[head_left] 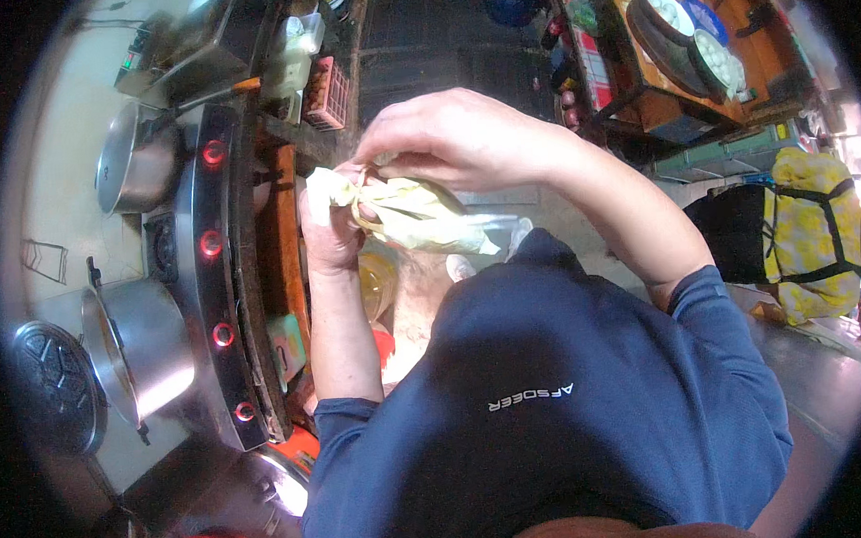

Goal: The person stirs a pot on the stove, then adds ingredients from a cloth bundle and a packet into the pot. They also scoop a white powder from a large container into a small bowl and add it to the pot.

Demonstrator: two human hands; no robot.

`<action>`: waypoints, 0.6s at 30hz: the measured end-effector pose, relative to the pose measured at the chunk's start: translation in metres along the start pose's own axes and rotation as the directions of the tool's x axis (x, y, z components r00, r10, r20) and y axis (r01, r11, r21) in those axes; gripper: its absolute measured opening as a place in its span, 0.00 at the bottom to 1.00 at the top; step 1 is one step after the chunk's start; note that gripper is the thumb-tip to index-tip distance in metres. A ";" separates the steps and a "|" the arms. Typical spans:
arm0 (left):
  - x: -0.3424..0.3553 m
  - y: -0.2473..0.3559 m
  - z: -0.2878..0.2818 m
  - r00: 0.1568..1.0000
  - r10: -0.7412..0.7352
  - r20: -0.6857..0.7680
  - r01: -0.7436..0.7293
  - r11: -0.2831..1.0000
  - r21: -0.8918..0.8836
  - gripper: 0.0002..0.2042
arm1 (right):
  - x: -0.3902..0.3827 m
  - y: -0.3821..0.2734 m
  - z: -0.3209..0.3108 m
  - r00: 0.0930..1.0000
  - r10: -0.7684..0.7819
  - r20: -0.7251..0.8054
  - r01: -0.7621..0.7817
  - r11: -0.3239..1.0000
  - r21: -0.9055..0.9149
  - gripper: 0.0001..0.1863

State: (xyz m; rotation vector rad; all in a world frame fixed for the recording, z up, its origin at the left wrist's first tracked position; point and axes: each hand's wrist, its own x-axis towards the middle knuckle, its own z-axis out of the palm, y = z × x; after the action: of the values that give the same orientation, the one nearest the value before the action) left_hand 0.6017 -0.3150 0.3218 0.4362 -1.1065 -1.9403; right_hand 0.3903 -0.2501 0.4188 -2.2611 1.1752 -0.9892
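One pale yellow bundle [431, 219] stretched rightward from the left hand [331, 236], fingers gripping its neck; the right hand [450, 135] curled narrowly beside it, hold unclear.

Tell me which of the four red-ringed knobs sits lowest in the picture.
The bottom knob, at the lower end of the dark front panel; the other three line up above it.

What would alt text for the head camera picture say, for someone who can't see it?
A person's left hand and right hand hold a crumpled pale yellow bundle in front of their dark blue shirt. At left, two metal pots stand beside a row of red-ringed knobs.
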 end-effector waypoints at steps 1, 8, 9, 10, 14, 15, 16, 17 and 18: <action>0.003 -0.002 0.000 0.999 0.011 0.032 -0.012 0.999 0.037 0.18 | 0.000 0.004 -0.002 1.000 0.011 0.021 -0.010 1.000 -0.022 0.12; 0.011 -0.006 0.023 0.992 0.102 -0.069 -0.093 0.989 0.112 0.24 | -0.001 0.021 -0.028 0.989 -0.067 0.131 0.059 0.996 0.066 0.11; 0.012 -0.005 0.028 0.988 0.118 -0.097 -0.102 0.983 0.151 0.24 | -0.001 0.024 -0.033 0.984 -0.128 0.124 0.109 0.983 0.149 0.10; 0.014 -0.005 0.034 0.983 0.137 -0.123 -0.113 0.976 0.187 0.25 | 0.000 0.029 -0.037 0.972 -0.200 0.124 0.172 0.963 0.208 0.13; 0.021 -0.006 0.053 0.977 0.144 -0.157 -0.102 0.964 0.245 0.21 | -0.002 0.052 -0.058 0.945 -0.289 0.151 0.238 0.928 0.285 0.11; 0.024 -0.009 0.057 0.977 0.153 -0.148 -0.119 0.969 0.217 0.20 | -0.002 0.060 -0.064 0.952 -0.265 0.152 0.222 0.942 0.251 0.10; 0.025 -0.010 0.059 0.978 0.128 -0.164 -0.091 0.973 0.212 0.20 | -0.002 0.067 -0.067 0.961 -0.214 0.177 0.176 0.962 0.207 0.10; 0.026 -0.012 0.062 0.979 0.086 -0.185 -0.045 0.975 0.215 0.19 | 0.001 0.074 -0.069 0.981 -0.181 0.068 0.183 0.983 -0.022 0.08; 0.028 -0.013 0.064 0.978 0.045 -0.205 0.001 0.976 0.217 0.19 | 0.003 0.079 -0.069 0.983 -0.185 -0.013 0.183 0.980 -0.072 0.07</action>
State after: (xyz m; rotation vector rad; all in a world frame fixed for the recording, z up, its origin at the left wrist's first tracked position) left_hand 0.5383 -0.2995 0.3488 0.7262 -1.1819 -1.7158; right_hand 0.2980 -0.2996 0.4163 -2.4574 1.0380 -1.0550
